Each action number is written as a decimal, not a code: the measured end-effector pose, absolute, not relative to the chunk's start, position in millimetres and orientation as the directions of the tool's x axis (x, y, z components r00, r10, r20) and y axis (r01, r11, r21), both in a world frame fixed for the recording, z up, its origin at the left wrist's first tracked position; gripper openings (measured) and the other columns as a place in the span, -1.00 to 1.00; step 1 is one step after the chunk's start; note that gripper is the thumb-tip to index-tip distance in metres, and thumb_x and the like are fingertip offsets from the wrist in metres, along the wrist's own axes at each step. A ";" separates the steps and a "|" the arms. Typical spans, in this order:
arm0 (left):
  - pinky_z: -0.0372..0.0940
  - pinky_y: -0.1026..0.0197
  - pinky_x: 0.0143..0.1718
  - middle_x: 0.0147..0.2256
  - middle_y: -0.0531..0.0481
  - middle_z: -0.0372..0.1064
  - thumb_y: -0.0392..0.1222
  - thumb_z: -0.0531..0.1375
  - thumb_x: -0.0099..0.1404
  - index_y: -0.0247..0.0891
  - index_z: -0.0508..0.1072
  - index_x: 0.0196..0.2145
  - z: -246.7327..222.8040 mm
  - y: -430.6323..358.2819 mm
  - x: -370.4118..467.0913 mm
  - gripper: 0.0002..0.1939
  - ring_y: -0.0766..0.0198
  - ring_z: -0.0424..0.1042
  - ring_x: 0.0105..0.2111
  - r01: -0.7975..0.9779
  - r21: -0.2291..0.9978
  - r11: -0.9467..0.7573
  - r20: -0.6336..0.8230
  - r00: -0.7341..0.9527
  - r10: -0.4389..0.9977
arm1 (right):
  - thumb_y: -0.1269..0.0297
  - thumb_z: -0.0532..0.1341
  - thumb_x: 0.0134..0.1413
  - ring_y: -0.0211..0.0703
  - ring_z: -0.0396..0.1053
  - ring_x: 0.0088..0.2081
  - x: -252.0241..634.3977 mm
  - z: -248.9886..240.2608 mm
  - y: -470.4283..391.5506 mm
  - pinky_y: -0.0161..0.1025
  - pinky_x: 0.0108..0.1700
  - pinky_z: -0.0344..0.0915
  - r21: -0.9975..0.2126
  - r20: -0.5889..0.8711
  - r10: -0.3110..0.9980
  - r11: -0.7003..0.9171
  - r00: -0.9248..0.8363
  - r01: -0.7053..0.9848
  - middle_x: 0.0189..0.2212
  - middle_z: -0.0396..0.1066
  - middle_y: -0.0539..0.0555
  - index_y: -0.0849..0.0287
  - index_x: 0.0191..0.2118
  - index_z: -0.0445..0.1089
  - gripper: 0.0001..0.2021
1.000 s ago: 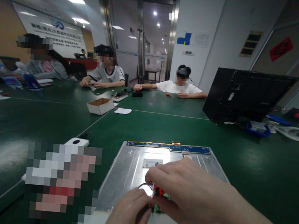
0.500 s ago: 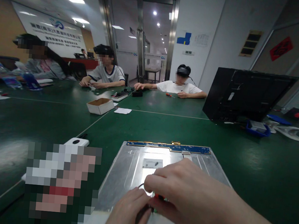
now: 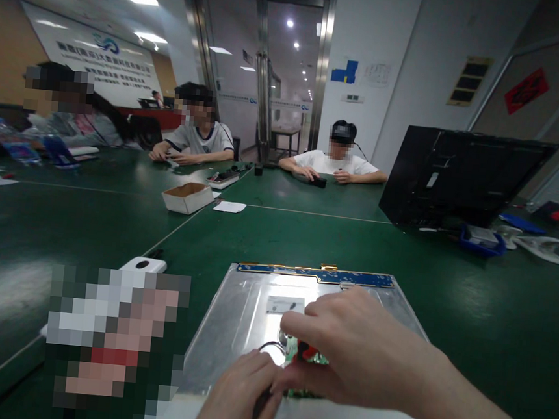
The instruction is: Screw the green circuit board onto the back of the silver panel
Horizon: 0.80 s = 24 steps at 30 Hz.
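In front of me lies a metal panel [image 3: 229, 335] with a blue circuit strip [image 3: 352, 279] along its far edge. My right hand [image 3: 345, 352], fingers curled, is closed around a red-and-black handled tool [image 3: 304, 351], mostly hidden by the hand. Beneath it shows part of a green circuit board [image 3: 310, 393]. A thin dark wire [image 3: 271, 344] loops beside the fingertips. My left hand [image 3: 241, 389] rests at the board's left side, its thumb and fingers drawn together close to my right thumb. What lies between them is hidden.
To the left lies a white power strip [image 3: 143, 265], partly blurred out. Farther off are an open carton [image 3: 187, 198], paper [image 3: 229, 207] and a black monitor [image 3: 463, 180]. Beside the monitor sits a blue tray [image 3: 482, 241]. Several people sit across the green table [image 3: 306, 238].
My right hand has shifted slightly up and right, uncovering more of the green board and the red-and-black tool. Across the table, a person's hand has moved right with a small black object.
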<state>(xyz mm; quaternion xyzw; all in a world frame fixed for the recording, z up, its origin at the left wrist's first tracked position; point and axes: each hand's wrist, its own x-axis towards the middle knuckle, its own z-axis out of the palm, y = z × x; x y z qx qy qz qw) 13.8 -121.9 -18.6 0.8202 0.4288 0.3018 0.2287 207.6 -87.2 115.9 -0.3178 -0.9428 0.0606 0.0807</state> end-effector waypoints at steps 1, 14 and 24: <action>0.35 0.21 -0.26 -0.32 -0.04 0.43 -0.36 0.04 0.27 -0.18 0.44 -0.29 -18.1 -121.8 13.9 -0.80 0.17 0.42 -0.30 0.560 0.634 -0.533 0.303 0.454 0.838 | 0.05 0.14 0.23 -0.27 0.25 -0.52 207.1 115.0 -86.4 -0.27 -0.51 -0.18 -0.153 0.122 0.616 0.786 -0.778 0.599 -0.51 0.40 -0.04 0.13 -0.33 0.29 -0.75; 0.38 0.21 -0.24 -0.32 -0.06 0.45 -0.34 0.07 0.24 -0.18 0.45 -0.31 -14.6 -119.4 13.5 -0.83 0.15 0.44 -0.28 0.553 0.645 -0.528 0.284 0.467 0.837 | 0.38 0.16 0.05 -0.26 0.28 -0.41 210.4 122.0 -88.7 -0.30 -0.49 -0.03 -0.273 0.050 0.559 0.805 -0.828 0.527 -0.32 0.40 0.00 0.15 -0.19 0.24 -0.83; 0.38 0.21 -0.26 -0.31 -0.06 0.44 -0.35 0.05 0.25 -0.20 0.44 -0.29 -17.6 -118.9 14.8 -0.81 0.16 0.44 -0.29 0.570 0.616 -0.544 0.299 0.470 0.831 | 0.14 0.14 0.24 -0.29 0.23 -0.51 207.5 114.7 -84.0 -0.26 -0.51 -0.18 -0.131 0.107 0.576 0.816 -0.810 0.563 -0.53 0.38 -0.05 0.14 -0.37 0.31 -0.78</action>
